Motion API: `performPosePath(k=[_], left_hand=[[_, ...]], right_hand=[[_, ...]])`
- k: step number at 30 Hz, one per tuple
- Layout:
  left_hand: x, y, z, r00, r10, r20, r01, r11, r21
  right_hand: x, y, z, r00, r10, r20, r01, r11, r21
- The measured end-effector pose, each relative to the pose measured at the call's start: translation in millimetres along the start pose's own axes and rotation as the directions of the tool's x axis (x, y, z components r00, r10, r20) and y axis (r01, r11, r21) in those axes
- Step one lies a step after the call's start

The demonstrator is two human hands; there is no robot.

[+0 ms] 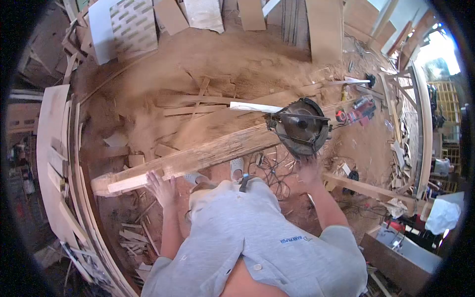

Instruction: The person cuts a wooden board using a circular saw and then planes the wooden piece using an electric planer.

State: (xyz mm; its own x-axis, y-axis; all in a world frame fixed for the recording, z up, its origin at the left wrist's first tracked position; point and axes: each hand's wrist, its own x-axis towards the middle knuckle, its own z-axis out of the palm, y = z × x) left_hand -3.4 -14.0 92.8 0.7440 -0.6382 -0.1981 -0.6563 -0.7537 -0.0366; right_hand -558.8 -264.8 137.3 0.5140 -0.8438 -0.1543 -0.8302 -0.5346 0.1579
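Note:
My left hand lies with fingers spread over the near edge of a long, rough wooden beam, touching the end of a pale wood strip on top of it. My right hand, slightly blurred, is at the near side of a circular saw and holds it. The saw is tipped so that its round blade and base frame face up, above the beam's right part. Its handle and part of my fingers are hidden. A white-faced strip lies just left of the saw.
A red power tool rests toward the beam's right end. Tangled cables lie by my feet. Wood scraps and sawdust cover the ground. Boards stand along the left, panels at the back. A wooden box sits at lower right.

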Motion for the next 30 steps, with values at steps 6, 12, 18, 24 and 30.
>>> performPosePath(k=[6, 12, 18, 24, 30], left_hand=[[-34.4, 36.7, 6.3, 0.985, 0.104, -0.139, -0.138, 0.956, -0.259], [-46.3, 167.9, -53.1, 0.822, 0.504, -0.266, -0.562, 0.643, -0.520], [-66.8, 349.1, -134.1, 0.138, 0.905, -0.402, -0.891, -0.064, -0.449], [-113.6, 478.9, -144.1, -0.112, 0.974, -0.196, -0.990, -0.127, -0.063], [-118.0, 492.6, -129.0, -0.151, 0.975, -0.160, -0.988, -0.147, 0.040]], right_hand=[[56.1, 57.5, 19.1, 0.995, -0.076, 0.067, 0.021, 0.802, 0.596], [55.6, 4.8, -3.0, 0.988, -0.135, -0.076, 0.154, 0.821, 0.550], [45.2, -32.7, -10.8, 0.978, -0.076, -0.196, 0.170, 0.831, 0.529], [25.1, -18.4, -9.5, 0.954, 0.051, -0.294, 0.112, 0.851, 0.513], [-40.9, 33.8, -32.3, 0.828, 0.518, -0.215, -0.092, 0.504, 0.859]])
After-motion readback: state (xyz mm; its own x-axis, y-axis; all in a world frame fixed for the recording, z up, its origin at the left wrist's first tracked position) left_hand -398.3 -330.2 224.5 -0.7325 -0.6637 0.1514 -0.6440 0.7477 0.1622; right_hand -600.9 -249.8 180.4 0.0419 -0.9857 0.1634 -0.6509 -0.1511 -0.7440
